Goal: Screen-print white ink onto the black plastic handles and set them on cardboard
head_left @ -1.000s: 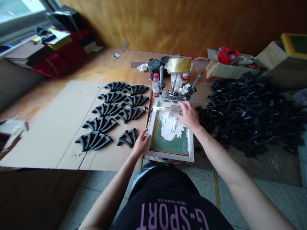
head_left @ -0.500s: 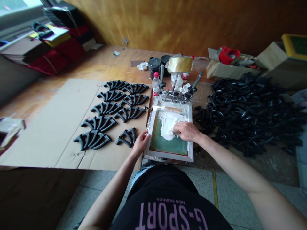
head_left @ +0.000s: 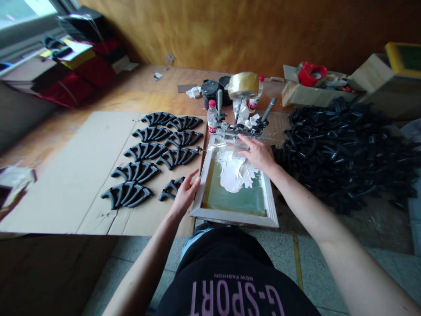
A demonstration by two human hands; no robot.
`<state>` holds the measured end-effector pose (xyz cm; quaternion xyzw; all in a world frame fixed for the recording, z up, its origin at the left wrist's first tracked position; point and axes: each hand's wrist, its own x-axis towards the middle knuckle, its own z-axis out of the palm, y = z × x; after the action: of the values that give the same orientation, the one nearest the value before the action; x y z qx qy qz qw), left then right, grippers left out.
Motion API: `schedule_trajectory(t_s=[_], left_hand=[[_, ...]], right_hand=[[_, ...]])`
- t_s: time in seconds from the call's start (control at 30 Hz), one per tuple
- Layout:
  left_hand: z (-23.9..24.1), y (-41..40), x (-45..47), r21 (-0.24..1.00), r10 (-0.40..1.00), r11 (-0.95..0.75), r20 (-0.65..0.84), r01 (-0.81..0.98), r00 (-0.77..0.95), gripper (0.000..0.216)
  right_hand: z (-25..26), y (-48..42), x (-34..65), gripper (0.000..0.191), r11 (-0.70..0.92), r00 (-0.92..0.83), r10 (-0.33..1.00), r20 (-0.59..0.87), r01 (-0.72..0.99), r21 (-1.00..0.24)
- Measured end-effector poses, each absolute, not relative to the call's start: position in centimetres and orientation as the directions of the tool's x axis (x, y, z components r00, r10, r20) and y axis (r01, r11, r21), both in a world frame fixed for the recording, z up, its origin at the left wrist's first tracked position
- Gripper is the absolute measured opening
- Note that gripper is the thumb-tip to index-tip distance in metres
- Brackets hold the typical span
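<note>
Right now my left hand (head_left: 184, 193) grips the left edge of the screen-printing frame (head_left: 230, 216), fingers curled against its pale rail, thumb toward the mesh. The frame's near end looks raised, while its far end sits in the metal clamp hinge (head_left: 240, 128).

Over on the other side, my right hand (head_left: 259, 153) is on the mesh near the far end of the frame, closed around a squeegee (head_left: 237, 150); only a pale part of its blade shows under my fingers. A thick smear of white ink (head_left: 234, 172) lies just beside that hand, spread over the upper half of the green mesh.

Left of the frame, a sheet of cardboard (head_left: 66, 184) covers the wooden table (head_left: 131, 90). On it lie rows of black curved plastic parts (head_left: 154, 149), set side by side, the nearest one just beside my left hand. To my right a big loose heap of the same black parts (head_left: 345, 149) is piled up, close to the frame.

Behind the clamp stand a small bottle with a red cap (head_left: 212, 117), two dark ink tubs (head_left: 215, 91) and a roll of yellowish tape (head_left: 244, 84). Farther right, a red tape dispenser (head_left: 311, 73) rests on cardboard boxes (head_left: 312, 94).
</note>
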<state>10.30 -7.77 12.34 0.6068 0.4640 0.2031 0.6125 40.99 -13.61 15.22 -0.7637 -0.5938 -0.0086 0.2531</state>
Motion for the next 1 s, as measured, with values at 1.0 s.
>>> schedule_trajectory(t_s=[1.0], left_hand=[[3.0,-7.9,0.4,0.737,0.771,0.628,-0.632,0.249,-0.076,0.036]], right_hand=[[3.1,-27.8,46.8,0.034,-0.526,0.519,0.843,-0.144,0.850,-0.014]])
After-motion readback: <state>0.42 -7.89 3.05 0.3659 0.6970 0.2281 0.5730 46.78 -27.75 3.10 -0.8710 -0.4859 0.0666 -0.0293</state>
